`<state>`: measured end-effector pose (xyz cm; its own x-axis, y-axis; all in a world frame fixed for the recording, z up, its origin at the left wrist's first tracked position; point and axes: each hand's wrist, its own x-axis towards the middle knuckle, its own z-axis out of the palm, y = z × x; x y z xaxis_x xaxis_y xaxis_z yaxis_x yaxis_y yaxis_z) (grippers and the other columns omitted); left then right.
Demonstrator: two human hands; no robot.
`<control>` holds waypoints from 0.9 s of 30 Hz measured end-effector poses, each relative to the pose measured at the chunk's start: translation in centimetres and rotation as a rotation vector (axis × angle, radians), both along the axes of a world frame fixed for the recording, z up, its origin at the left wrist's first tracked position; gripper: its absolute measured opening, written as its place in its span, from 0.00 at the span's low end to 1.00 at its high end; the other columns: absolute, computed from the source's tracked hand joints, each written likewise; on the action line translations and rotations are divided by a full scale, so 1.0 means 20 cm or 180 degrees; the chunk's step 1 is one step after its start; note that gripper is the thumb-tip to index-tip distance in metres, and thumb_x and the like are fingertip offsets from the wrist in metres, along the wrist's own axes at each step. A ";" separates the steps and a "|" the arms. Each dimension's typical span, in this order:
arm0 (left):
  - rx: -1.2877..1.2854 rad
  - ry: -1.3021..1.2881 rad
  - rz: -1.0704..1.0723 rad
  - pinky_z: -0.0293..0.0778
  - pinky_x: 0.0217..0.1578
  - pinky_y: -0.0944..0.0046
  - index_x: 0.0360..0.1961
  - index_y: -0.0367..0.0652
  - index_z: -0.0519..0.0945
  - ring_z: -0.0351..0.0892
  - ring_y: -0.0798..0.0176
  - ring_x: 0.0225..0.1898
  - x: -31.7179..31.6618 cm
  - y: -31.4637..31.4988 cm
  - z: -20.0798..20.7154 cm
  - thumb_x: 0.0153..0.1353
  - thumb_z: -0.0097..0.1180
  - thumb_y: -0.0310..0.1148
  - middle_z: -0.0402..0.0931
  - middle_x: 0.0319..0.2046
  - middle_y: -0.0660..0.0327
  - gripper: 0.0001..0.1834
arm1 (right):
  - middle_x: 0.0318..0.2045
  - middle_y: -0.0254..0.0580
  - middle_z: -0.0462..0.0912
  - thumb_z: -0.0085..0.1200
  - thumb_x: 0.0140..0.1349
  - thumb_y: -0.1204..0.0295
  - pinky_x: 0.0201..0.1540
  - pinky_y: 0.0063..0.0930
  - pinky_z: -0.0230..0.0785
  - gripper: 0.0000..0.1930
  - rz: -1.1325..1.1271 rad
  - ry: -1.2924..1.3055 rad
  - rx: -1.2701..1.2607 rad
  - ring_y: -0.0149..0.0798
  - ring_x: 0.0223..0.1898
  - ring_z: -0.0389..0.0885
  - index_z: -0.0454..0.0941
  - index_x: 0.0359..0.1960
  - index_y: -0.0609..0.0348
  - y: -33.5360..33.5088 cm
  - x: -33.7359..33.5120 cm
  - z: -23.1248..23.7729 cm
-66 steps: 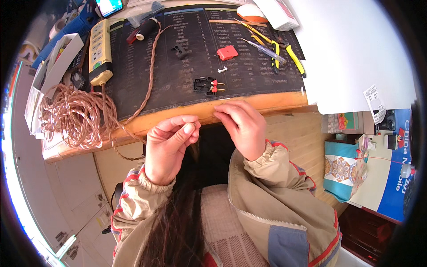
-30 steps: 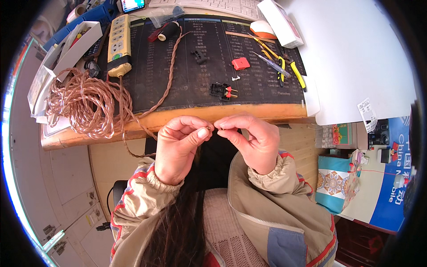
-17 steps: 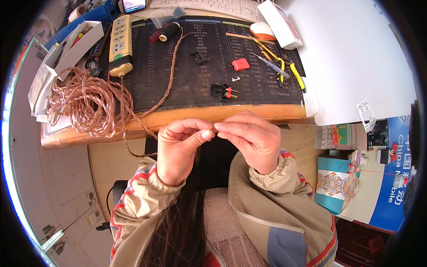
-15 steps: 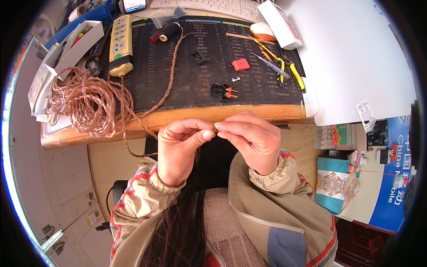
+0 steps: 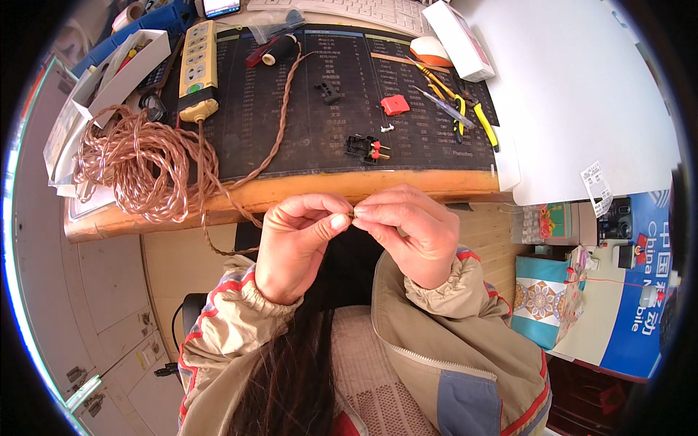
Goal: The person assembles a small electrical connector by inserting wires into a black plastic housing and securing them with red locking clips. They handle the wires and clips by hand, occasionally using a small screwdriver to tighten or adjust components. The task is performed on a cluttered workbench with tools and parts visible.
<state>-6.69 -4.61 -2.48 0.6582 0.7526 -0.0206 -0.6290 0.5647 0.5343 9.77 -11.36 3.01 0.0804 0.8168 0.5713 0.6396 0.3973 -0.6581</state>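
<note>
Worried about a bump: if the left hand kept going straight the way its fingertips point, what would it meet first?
Probably the right hand: the left hand points its fingertips right, nearly touching it at the wire end both pinch.

At the desk's far left edge you have a small lit screen [image 5: 220,6]. A white oblong box [image 5: 457,30] lies at the mat's far right corner. A white tag [image 5: 596,186] hangs off the white sheet's near corner. Beside the desk's right end stand a patterned teal carton [image 5: 544,309] and a blue-and-white package [image 5: 640,294].
</note>
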 end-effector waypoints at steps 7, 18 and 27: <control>-0.0047 0.0042 -0.0220 0.82 0.50 0.65 0.44 0.34 0.85 0.85 0.65 0.45 -0.02 0.00 0.00 0.64 0.64 0.17 0.87 0.42 0.56 0.08 | 0.33 0.41 0.87 0.72 0.53 0.83 0.37 0.31 0.79 0.10 -0.0016 0.0414 -0.0285 0.41 0.35 0.86 0.85 0.36 0.61 -0.03 0.00 -0.01; 0.0188 0.0350 -0.0105 0.82 0.47 0.69 0.42 0.33 0.86 0.86 0.67 0.42 -0.03 0.00 0.03 0.64 0.66 0.18 0.87 0.40 0.57 0.06 | 0.35 0.41 0.87 0.71 0.51 0.84 0.37 0.31 0.78 0.12 0.0229 0.0001 -0.0109 0.41 0.35 0.86 0.86 0.37 0.61 -0.02 0.02 0.01; 0.0235 0.0411 -0.0090 0.81 0.46 0.70 0.42 0.33 0.86 0.85 0.68 0.41 -0.05 0.00 0.02 0.63 0.66 0.18 0.87 0.39 0.58 0.06 | 0.36 0.41 0.87 0.71 0.48 0.85 0.36 0.31 0.79 0.14 0.0182 -0.0484 0.0094 0.41 0.35 0.85 0.87 0.38 0.62 -0.03 0.00 0.01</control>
<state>-7.77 -4.59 -2.16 0.6746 0.7364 -0.0518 -0.5367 0.5374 0.6504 9.87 -11.87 3.23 -0.0548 0.8001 0.5973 0.7068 0.4536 -0.5428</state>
